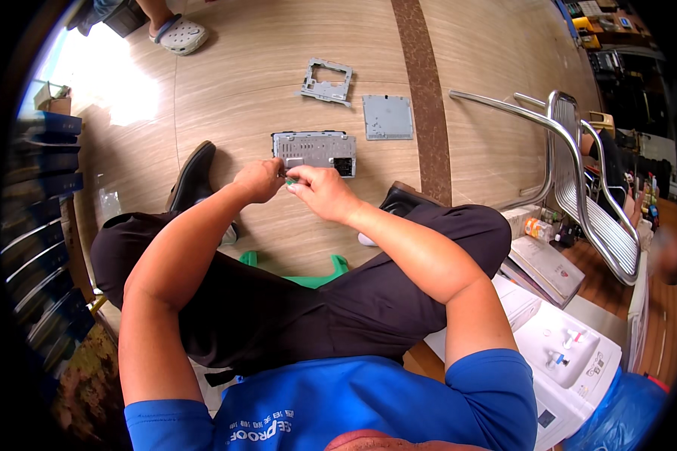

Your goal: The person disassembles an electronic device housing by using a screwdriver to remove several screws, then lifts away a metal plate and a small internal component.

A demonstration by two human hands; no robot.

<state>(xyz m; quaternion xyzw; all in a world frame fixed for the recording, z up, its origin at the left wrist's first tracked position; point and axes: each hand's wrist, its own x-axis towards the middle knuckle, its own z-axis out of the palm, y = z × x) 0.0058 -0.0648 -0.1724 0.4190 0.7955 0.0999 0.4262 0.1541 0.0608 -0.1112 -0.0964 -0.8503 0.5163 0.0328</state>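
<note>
A grey metal electronics unit [312, 146] with slots and a dark square opening lies on the floor in front of me. My left hand [261, 180] has its fingers closed at the unit's lower left corner; what they pinch is hidden. Beside it, my right hand [322, 189] pinches a small green object [290, 183], partly covered by the fingers. Both hands' fingertips are close together. Beyond the unit are a grey frame with a large opening [345, 77] and, to the right, a flat grey plate [387, 116].
Another person's leg in a white clog [177, 34] is at top left. A steel bench [575, 180] stands right. Blue racks [41, 188] line the left. A green stool [338, 264] is under my legs; a white appliance [564, 376] sits by my right elbow.
</note>
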